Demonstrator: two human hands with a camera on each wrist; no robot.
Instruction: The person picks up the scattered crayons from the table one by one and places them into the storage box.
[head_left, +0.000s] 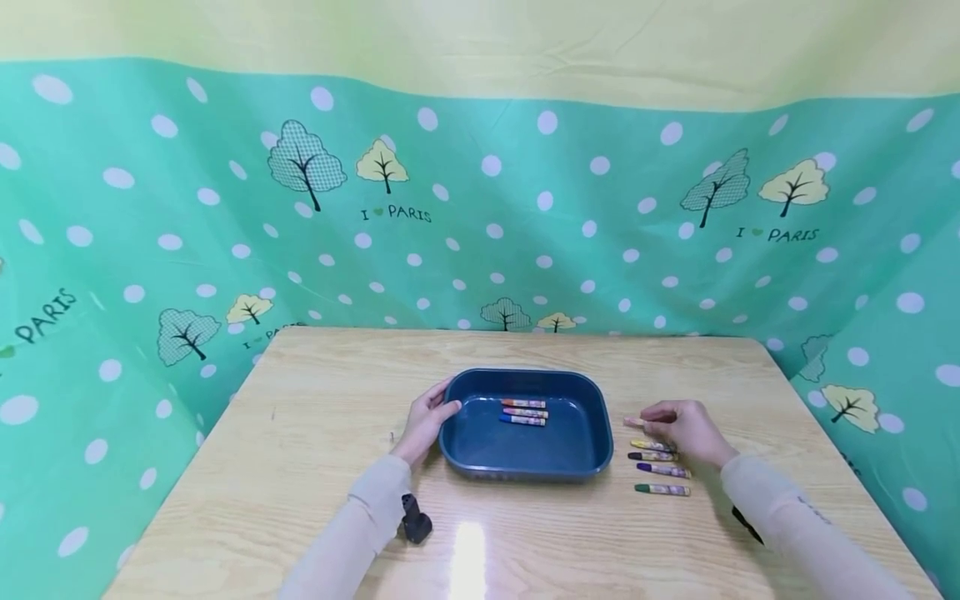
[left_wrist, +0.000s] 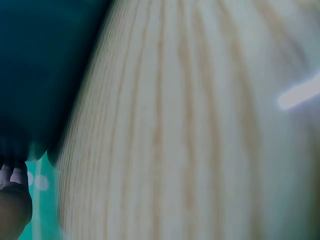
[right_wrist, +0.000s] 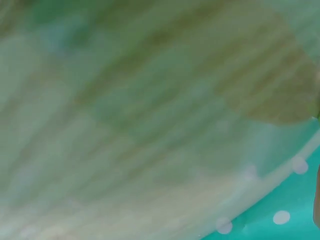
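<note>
A dark blue plastic basin [head_left: 525,467] sits on the table, its left rim gripped by my left hand [head_left: 429,421] with the thumb over the edge. In the left wrist view, the fingers [left_wrist: 19,172] are at the basin's side [left_wrist: 45,75]. Inside the basin lie an orange crayon [head_left: 523,403], a pink crayon [head_left: 525,412] and a blue crayon [head_left: 523,421]. My right hand [head_left: 688,429] pinches a pale pink crayon [head_left: 634,422] just right of the basin. Below that hand are a yellow crayon [head_left: 649,446], a dark crayon [head_left: 651,456], a purple crayon [head_left: 663,471] and a green crayon [head_left: 663,490].
The wood-grain table [head_left: 315,500] reaches back to a green dotted curtain [head_left: 450,233] printed with trees. Similar cloth hangs on both sides. A black device [head_left: 415,521] sits at my left wrist. Blurred table surface fills most of the right wrist view.
</note>
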